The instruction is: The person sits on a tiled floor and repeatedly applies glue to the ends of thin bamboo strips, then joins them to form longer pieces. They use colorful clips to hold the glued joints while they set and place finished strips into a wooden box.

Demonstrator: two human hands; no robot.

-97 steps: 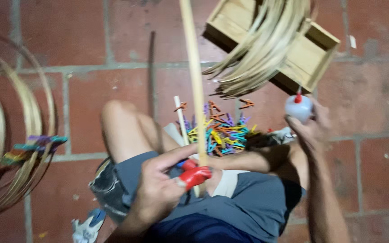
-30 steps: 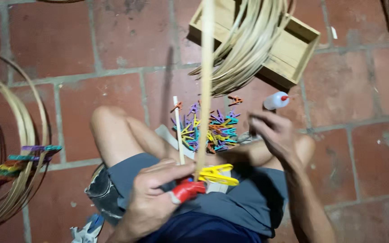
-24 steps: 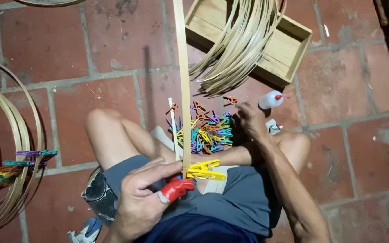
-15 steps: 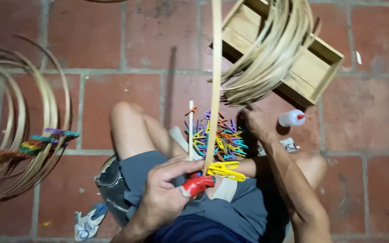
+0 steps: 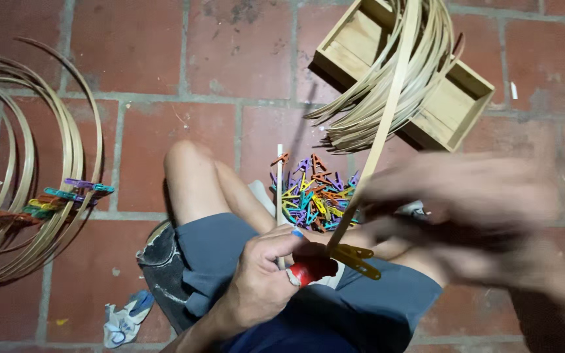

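My left hand (image 5: 259,291) rests on my lap, closed around a red-handled tool (image 5: 307,271) and the lower end of a long bamboo strip (image 5: 387,117). The strip rises up and to the right, over the wooden box (image 5: 456,108). Two yellow clothespins (image 5: 356,258) are clipped at the strip's base. My right hand (image 5: 472,209) is a motion blur just right of the strip, and I cannot see whether it holds anything. A pile of coloured clothespins (image 5: 312,196) lies on the floor between my legs.
Bent bamboo hoops (image 5: 34,196) lie at the left on the brick floor, held by several coloured clips (image 5: 67,196). A bundle of thin bamboo strips (image 5: 374,111) spills from the box. A thin white stick (image 5: 280,180) stands by the pile. A crumpled rag (image 5: 122,320) lies at the lower left.
My right hand set down a white bottle, reached to the clothespin pile, and now sweeps back toward the strip. My left hand keeps its grip, and the strip now leans right.
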